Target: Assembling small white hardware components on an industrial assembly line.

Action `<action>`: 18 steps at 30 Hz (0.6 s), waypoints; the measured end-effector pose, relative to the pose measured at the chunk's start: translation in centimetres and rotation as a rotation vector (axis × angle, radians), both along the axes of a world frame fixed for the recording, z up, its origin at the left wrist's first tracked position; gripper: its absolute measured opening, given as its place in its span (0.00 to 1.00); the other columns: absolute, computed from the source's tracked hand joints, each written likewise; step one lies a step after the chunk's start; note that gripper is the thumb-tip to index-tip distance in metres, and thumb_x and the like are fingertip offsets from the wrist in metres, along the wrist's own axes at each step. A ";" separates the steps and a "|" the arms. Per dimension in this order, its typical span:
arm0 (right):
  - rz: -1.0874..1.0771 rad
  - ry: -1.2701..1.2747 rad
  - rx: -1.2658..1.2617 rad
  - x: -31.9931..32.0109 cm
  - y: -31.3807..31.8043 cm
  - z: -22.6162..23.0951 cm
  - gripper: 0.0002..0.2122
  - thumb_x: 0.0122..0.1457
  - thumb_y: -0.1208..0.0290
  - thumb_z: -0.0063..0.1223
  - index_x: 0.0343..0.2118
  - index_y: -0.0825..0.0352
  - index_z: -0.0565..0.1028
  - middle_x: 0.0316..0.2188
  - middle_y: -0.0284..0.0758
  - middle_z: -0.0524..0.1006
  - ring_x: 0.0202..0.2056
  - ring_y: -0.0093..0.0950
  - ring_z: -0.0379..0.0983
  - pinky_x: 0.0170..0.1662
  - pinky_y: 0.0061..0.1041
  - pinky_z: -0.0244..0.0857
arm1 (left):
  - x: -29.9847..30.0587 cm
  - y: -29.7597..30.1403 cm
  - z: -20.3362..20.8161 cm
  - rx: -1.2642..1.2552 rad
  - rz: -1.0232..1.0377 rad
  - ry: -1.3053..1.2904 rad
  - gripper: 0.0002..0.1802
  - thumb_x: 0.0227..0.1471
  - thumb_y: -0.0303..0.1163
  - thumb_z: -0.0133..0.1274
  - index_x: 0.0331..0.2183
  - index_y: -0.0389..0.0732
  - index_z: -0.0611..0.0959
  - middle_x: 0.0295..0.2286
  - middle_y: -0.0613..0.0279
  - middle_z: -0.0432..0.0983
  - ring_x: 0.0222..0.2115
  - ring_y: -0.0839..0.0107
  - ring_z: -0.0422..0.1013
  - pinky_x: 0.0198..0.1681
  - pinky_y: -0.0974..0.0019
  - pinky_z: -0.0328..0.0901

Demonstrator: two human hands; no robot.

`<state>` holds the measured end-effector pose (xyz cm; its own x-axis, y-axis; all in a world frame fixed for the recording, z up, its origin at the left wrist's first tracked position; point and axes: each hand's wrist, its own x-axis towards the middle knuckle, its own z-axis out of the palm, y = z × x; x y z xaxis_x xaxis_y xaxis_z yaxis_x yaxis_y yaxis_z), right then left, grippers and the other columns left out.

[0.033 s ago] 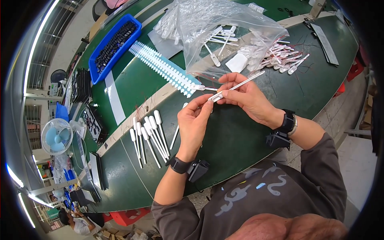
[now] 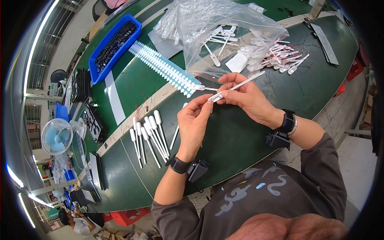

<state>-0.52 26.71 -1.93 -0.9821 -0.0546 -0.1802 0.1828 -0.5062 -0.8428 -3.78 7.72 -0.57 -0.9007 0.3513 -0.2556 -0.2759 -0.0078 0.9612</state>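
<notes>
A slim white plastic stick with a wider, recessed head is held between both hands above the green table. My left hand pinches its head end between thumb and fingers. Around the stick just behind the head, my right hand is closed, and the shaft points up to the right. Just beyond the fingers, another white stick head with thin wires lies on the end of a light-blue sheet of white stickers. Left of my left hand, several white paddle-shaped sticks lie side by side.
A clear plastic bag with white sticks lies at the far side, beside a pile of wired sticks. A blue bin of black parts stands at the far left. A raised pale strip crosses the table. Another person sits at lower left.
</notes>
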 end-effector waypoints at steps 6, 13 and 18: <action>0.015 0.012 -0.018 0.1 -0.1 -0.1 0.18 0.61 0.75 0.55 0.53 0.68 0.67 0.41 0.34 0.75 0.43 0.25 0.75 0.50 0.25 0.70 | 0.0 0.2 0.1 -0.006 0.015 0.032 0.08 0.58 0.26 0.55 0.39 0.32 0.82 0.31 0.70 0.77 0.26 0.89 0.66 0.30 0.83 0.59; 0.038 0.015 -0.104 0.2 -0.2 0.3 0.18 0.61 0.76 0.55 0.53 0.67 0.67 0.42 0.33 0.74 0.44 0.24 0.74 0.52 0.26 0.69 | 0.1 0.2 0.3 0.009 0.002 0.022 0.08 0.58 0.26 0.55 0.39 0.33 0.80 0.31 0.70 0.77 0.25 0.90 0.65 0.28 0.83 0.58; 0.043 0.038 -0.137 0.3 -0.2 0.5 0.18 0.61 0.76 0.55 0.53 0.67 0.67 0.42 0.32 0.73 0.45 0.23 0.73 0.52 0.26 0.68 | -0.1 -0.2 -0.1 0.131 -0.017 -0.056 0.07 0.59 0.27 0.54 0.39 0.35 0.79 0.30 0.71 0.77 0.24 0.90 0.64 0.24 0.83 0.56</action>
<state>-0.26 26.48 -1.46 -0.9844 -0.1183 -0.1305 0.1757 -0.6096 -0.7730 -3.87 7.56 -0.62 -0.8800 0.3999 -0.2563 -0.3303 -0.1275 0.9352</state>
